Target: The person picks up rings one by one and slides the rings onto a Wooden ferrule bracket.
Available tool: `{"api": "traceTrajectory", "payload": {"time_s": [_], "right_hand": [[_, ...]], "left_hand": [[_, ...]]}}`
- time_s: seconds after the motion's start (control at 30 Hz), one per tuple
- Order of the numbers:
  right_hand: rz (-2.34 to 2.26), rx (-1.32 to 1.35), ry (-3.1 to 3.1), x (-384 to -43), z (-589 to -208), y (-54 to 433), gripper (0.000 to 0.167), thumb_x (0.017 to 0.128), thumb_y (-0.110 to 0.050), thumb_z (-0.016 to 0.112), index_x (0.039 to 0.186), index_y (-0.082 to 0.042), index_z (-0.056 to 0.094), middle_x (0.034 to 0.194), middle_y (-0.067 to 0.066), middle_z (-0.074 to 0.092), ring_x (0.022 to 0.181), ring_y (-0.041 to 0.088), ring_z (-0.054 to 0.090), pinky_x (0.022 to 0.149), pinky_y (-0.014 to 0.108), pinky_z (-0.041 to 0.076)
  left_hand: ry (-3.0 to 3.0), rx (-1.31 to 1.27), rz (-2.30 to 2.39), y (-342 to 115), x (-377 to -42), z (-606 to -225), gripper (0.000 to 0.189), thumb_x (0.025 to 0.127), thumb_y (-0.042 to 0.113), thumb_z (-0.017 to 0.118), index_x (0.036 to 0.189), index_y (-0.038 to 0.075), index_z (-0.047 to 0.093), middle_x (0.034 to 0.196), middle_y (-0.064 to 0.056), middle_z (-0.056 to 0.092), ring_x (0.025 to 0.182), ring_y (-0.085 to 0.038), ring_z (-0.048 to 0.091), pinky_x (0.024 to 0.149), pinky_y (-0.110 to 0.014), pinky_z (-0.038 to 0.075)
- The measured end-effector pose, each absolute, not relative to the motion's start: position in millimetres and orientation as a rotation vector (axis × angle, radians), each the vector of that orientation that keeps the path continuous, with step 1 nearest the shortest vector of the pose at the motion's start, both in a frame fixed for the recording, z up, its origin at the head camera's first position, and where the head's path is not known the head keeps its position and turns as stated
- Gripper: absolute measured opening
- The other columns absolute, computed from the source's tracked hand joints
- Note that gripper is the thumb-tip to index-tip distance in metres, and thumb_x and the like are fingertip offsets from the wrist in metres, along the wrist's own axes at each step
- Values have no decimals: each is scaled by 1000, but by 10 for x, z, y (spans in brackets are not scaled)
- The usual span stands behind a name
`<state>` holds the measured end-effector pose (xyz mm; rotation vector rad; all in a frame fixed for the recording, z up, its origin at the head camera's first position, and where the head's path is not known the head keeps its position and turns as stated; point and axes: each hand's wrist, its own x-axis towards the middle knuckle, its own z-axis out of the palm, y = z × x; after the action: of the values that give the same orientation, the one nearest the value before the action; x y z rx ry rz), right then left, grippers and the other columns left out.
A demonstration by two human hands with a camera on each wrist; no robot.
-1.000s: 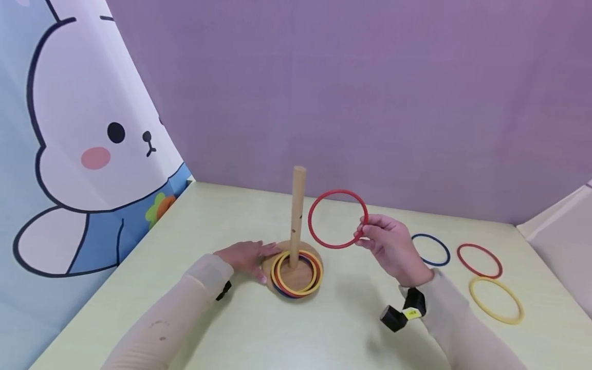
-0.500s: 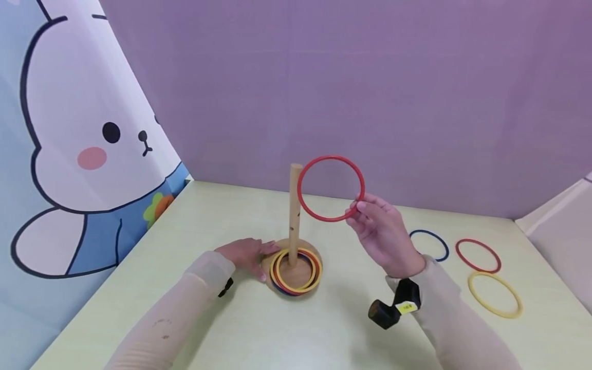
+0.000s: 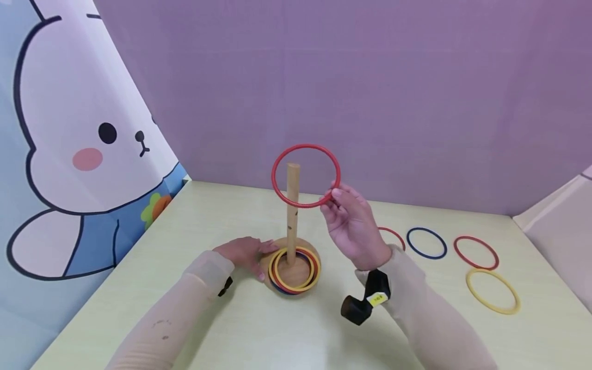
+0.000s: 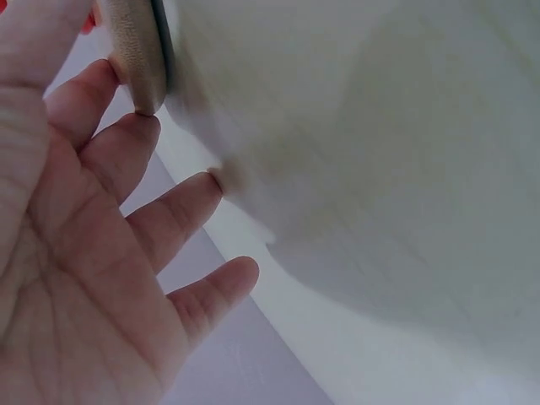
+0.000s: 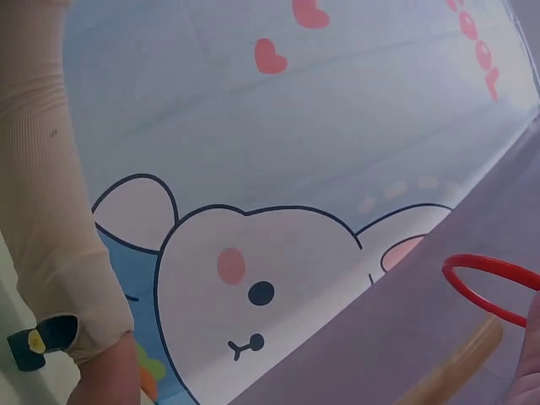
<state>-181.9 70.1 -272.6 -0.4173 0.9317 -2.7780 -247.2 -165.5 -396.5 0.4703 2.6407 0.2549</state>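
Note:
A thin red ring [image 3: 305, 146] is pinched at its lower right between the thumb and fingers of my right hand [image 3: 353, 226]. Tilted, it overlaps the top of an upright wooden post [image 3: 292, 221] in the head view. The right wrist view shows the post's tip close below the red ring [image 5: 494, 267]. Around the post's foot, yellow, red and blue rings lie stacked on a round wooden base [image 3: 296, 275]. With fingers spread, my left hand [image 3: 242, 254] rests at the base's left side. Its fingertips touch the base's edge [image 4: 139, 59] in the left wrist view.
On the table's right lie a blue ring [image 3: 426, 257], a red ring [image 3: 476, 238] and a yellow ring [image 3: 493, 271]. Another red ring [image 3: 394, 232] shows partly behind the right wrist. A purple wall [image 3: 393, 103] stands behind, with a bunny-printed cloth [image 3: 60, 103] at left.
My right hand has moved up and left with the red ring, from beside the post to its top. A red ring behind that wrist has come into view. The left hand stays put.

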Motion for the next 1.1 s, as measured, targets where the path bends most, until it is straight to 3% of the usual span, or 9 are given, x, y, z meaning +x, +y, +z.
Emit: {"api": "traceTrajectory", "payload": {"time_s": [0.27,0.5,1.1], "right_hand": [[-2800,-391,899,-1829,-2708,581,4,89,-2,65,92,-4,63,81,6,63,71,11,64,67,16,53],[-2746,-237,962,-1843,-2789,573,11,97,-1,50,94,-3,60,80,7,64,69,11,65,66,16,53],[-2575,-111,1214,-1950,-3238,702,20,99,5,39,101,-4,57,77,5,66,70,9,66,68,15,53]], "left_hand": [[2631,463,260,-1638,-2469,-3950,86,71,36,83,146,26,41,142,-11,49,128,-33,45,105,-52,34],[2631,445,246,-1630,-2472,-3974,85,71,37,83,145,29,43,148,-3,42,131,-33,42,106,-52,33],[2617,457,270,-1654,-2472,-3966,86,72,36,83,146,28,41,144,-9,47,130,-32,43,106,-52,33]]}}
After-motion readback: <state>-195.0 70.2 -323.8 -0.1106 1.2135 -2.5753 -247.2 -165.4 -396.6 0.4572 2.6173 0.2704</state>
